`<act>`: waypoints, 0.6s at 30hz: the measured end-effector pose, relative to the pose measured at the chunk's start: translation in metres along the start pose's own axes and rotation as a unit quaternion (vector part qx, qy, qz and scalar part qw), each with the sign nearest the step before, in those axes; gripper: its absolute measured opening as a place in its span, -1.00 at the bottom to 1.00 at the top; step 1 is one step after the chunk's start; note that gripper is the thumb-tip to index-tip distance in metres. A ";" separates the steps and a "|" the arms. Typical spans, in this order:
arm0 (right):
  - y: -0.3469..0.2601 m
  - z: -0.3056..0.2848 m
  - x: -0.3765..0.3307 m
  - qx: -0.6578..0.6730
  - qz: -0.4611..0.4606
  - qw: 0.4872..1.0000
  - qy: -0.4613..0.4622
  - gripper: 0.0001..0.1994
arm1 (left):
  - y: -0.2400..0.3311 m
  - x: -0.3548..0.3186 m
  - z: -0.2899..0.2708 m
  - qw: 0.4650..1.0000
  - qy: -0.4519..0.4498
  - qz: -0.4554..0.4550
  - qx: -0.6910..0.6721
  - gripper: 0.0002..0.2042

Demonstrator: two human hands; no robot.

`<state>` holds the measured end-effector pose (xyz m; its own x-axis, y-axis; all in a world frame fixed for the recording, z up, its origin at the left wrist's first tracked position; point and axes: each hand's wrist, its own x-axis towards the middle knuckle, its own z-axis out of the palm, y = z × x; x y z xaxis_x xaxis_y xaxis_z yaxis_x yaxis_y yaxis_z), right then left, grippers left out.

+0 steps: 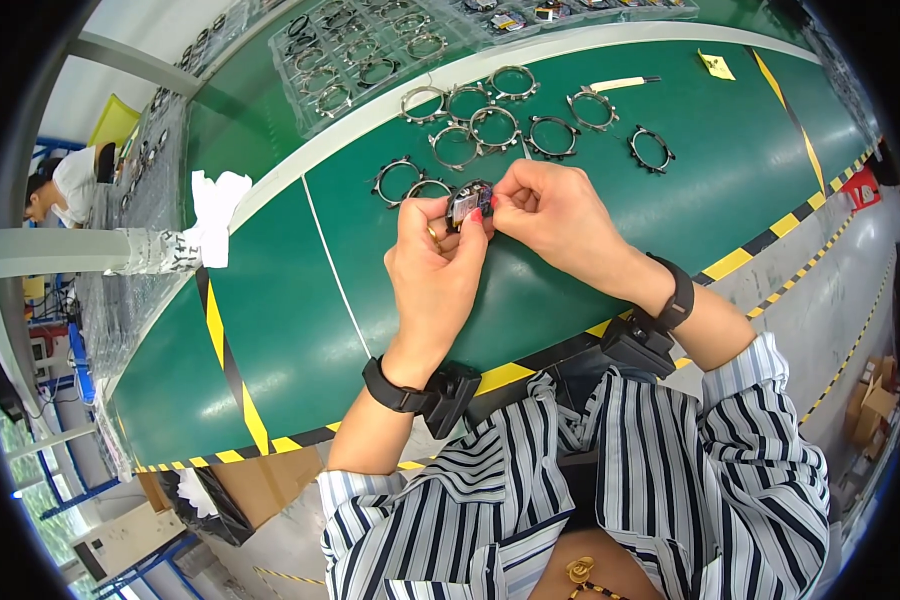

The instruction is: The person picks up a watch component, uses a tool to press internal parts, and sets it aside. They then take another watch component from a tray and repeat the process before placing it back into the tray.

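Between my two hands, above the green table (280,300), is a small round watch module (467,203) with a dark rim and a silvery and yellowish inner part. My left hand (436,262) is closed around its near left side, thumb lying on its face. Pinched fingers of my right hand (548,208) meet its right edge; whether they grip a smaller part there I cannot make out. Just beyond my left fingers lie two dark watch case rings (398,182). Farther off sit several silvery rings (495,128) in a loose cluster.
A clear tray (355,55) of rings stands beyond the table's white rim. A pale pen-like tool (620,84) and a yellow paper note (716,66) lie at the far right. White wrapping (215,215) covers a post at left. Another person (75,185) is at far left.
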<state>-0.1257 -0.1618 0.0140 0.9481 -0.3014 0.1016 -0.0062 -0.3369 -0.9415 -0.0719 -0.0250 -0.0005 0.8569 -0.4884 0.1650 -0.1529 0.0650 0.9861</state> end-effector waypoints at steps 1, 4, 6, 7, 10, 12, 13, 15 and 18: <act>-0.001 0.000 0.000 0.000 0.000 1.000 0.000 -0.92 | 0.000 0.000 0.000 1.000 0.004 -0.001 0.003 -0.85; -0.002 0.001 0.000 -0.040 -0.025 0.999 0.013 -0.93 | 0.002 0.001 -0.001 1.000 0.013 -0.003 0.008 -0.86; 0.000 0.000 0.000 -0.028 -0.018 0.999 0.013 -0.93 | 0.005 0.005 -0.002 0.992 0.002 -0.072 -0.106 -0.87; 0.002 -0.001 -0.001 -0.016 -0.010 1.000 0.013 -0.92 | 0.006 0.006 -0.002 0.981 -0.004 -0.107 -0.162 -0.88; 0.002 -0.004 0.001 0.017 0.008 1.000 0.013 -0.91 | 0.011 0.009 -0.007 0.969 -0.013 -0.162 -0.185 -0.88; 0.000 -0.009 0.004 0.056 0.032 0.998 0.017 -0.90 | 0.013 0.010 -0.010 0.962 -0.018 -0.190 -0.196 -0.89; 0.000 -0.011 0.005 0.056 0.031 0.998 0.018 -0.90 | 0.013 0.011 -0.010 0.958 -0.025 -0.200 -0.204 -0.88; 0.001 -0.016 0.006 0.061 0.048 0.997 0.001 -0.89 | 0.013 0.012 -0.011 0.949 -0.037 -0.222 -0.220 -0.87; -0.001 -0.015 0.003 0.063 0.066 0.996 -0.025 -0.87 | 0.011 0.011 -0.009 0.950 -0.035 -0.216 -0.224 -0.87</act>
<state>-0.1275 -0.1762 0.0200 0.9565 -0.2891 -0.0381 -0.0942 -0.1830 -0.9786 -0.0595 -0.0215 0.0128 0.7545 -0.6094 -0.2437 0.4442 0.2009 0.8731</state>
